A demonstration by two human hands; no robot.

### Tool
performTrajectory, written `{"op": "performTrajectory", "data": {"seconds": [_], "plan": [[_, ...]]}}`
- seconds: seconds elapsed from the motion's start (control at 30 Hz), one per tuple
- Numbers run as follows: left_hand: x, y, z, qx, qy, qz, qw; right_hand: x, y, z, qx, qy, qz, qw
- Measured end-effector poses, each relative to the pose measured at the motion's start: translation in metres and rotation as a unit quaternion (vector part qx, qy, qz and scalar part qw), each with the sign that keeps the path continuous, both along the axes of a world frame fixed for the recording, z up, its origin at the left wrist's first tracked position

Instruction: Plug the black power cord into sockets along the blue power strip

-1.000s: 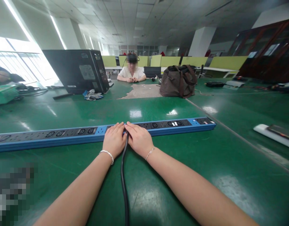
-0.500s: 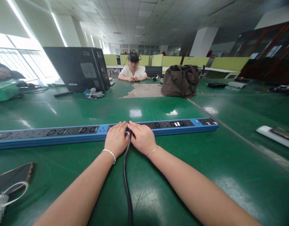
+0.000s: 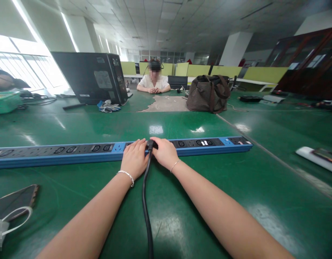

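Note:
A long blue power strip (image 3: 82,158) with black socket faces lies across the green table. My left hand (image 3: 135,157) is laid over the strip near its middle, fingers together across the top, gripping it; its thumb is mostly hidden. Beside it, a black plug (image 3: 150,144) stands at the sockets, with its thick black cable (image 3: 146,201) running down towards me between my forearms. My right hand (image 3: 166,154) is closed at the plug's right side, its fingers curled against plug and strip. How deep the plug sits in a socket cannot be seen.
A black computer case (image 3: 87,77), blue-white gloves (image 3: 108,106) and a brown bag (image 3: 206,94) stand further back. A person (image 3: 154,81) sits opposite. At left lie a phone (image 3: 16,201) and a green basket (image 3: 5,103); a white device (image 3: 315,158) is at right.
My right hand's fingers have drawn off the top of the plug and curled in, so the plug's head now shows. My left hand stays on the strip.

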State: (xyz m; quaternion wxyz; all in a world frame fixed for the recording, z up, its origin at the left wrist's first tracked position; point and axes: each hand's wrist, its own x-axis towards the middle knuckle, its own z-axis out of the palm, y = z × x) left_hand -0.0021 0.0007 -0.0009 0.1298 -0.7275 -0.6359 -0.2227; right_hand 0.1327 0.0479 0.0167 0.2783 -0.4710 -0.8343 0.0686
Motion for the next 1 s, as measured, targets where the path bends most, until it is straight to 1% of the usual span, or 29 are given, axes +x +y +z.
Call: {"op": "performTrajectory", "data": {"seconds": [0.13,0.3,0.33,0.4,0.5,0.57,0.6,0.7,0.77,0.83,0.9,0.93,1.0], "plan": [[-0.002,0.0,0.002,-0.006,-0.003,0.0,1.0,0.003,0.005,0.001,-0.003,-0.008,0.011,1.0],[-0.002,0.0,0.004,-0.008,0.005,0.004,1.0,0.002,-0.001,-0.001,0.01,0.018,0.008,1.0],[-0.002,0.0,0.004,-0.011,0.009,0.005,1.0,0.002,-0.001,-0.002,0.003,0.038,0.012,0.999],[-0.001,0.0,0.003,-0.02,0.016,0.009,1.0,0.001,0.002,-0.004,-0.028,0.114,0.017,0.993],[-0.001,0.001,0.001,-0.019,0.02,0.015,1.0,0.0,0.012,-0.009,-0.086,0.262,0.028,0.961],[-0.002,0.002,-0.001,-0.014,0.02,0.015,1.0,0.002,0.019,-0.011,-0.1,0.322,0.039,0.941],[-0.002,0.002,-0.001,-0.012,0.021,0.014,1.0,0.005,0.023,-0.011,-0.097,0.339,0.044,0.935],[-0.002,0.002,-0.001,-0.009,0.024,0.01,1.0,0.026,0.032,-0.005,-0.058,0.362,0.043,0.929],[-0.003,0.002,-0.002,-0.009,0.027,0.008,1.0,0.052,0.037,0.003,-0.025,0.372,0.036,0.927],[-0.004,0.002,-0.002,-0.01,0.029,0.006,1.0,0.083,0.04,0.009,-0.004,0.349,0.027,0.937],[-0.005,0.003,-0.002,-0.011,0.035,0.005,0.999,0.113,0.043,0.01,-0.016,0.311,0.013,0.95],[-0.005,0.003,-0.002,-0.011,0.038,0.005,0.999,0.126,0.043,0.009,-0.024,0.292,0.004,0.956],[-0.006,0.003,-0.001,-0.01,0.047,0.001,0.999,0.146,0.043,0.002,-0.032,0.283,-0.009,0.959]]}}
